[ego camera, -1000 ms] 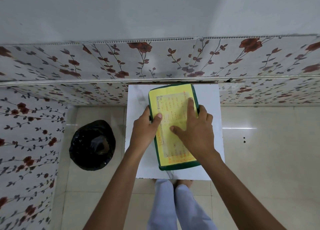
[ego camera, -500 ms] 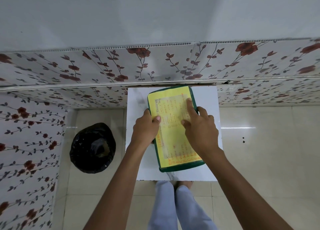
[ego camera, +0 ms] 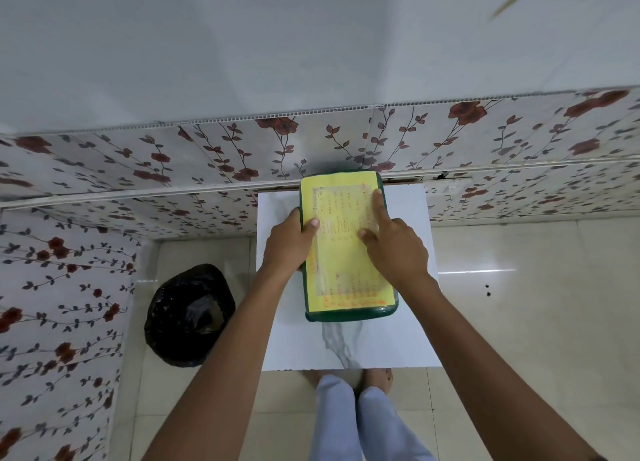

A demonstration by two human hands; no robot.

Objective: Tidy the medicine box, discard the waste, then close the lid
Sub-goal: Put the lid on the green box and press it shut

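The box (ego camera: 348, 252) lies on the white counter (ego camera: 381, 342), long axis running away from the person, far end close to the flowered wall (ego camera: 173, 162). The box is dark green; its lid (ego camera: 343, 284) is down and carries a yellow label with red and faded print, too blurred to read.

Left hand (ego camera: 289, 244): grasps the left edge of the box at mid-length. The thumb lies on top of the lid at the label's left margin; the fingers wrap down the side and are hidden from the camera.

Right hand (ego camera: 394, 249): rests on top of the lid, right of centre. The index finger is extended toward the far right corner and lies flat on the label; the thumb tip touches the label near its middle. The remaining fingers are curled at the right edge of the box; whether they grip that edge cannot be told.

A bin (ego camera: 188, 316) lined with a black bag stands on the tiled floor (ego camera: 519, 322), left of the counter and apart from it. The bag mouth is open; its contents are indistinct.

The person's legs, in light trousers (ego camera: 349, 422), stand at the near edge of the counter.
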